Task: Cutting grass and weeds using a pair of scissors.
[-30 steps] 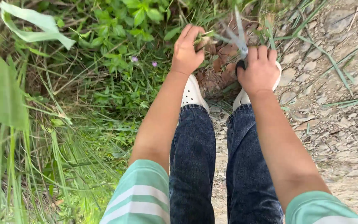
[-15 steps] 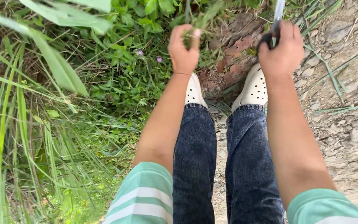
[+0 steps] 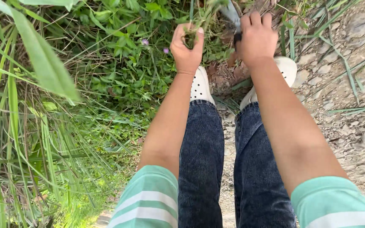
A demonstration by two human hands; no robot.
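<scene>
My left hand [image 3: 186, 48] is closed around a small bunch of green grass stems [image 3: 192, 25] that rise toward the top edge. My right hand [image 3: 256, 38] grips the black handles of a pair of metal scissors [image 3: 232, 17]; the blades point up and left, close to the grass bunch, and their tips run out of view. Both hands are stretched forward over my white perforated shoes [image 3: 200, 86] and dark blue jeans [image 3: 201, 160].
Dense weeds and long grass blades [image 3: 43, 105] fill the left half, with two tiny purple flowers [image 3: 145, 42]. Dry brown leaves [image 3: 218, 78] lie in front of the shoes. Stony bare ground [image 3: 351, 109] runs along the right.
My right hand with the scissors swung left toward the grass bunch. My left hand stayed shut on the stems. The right shoe is now less covered by the arm.
</scene>
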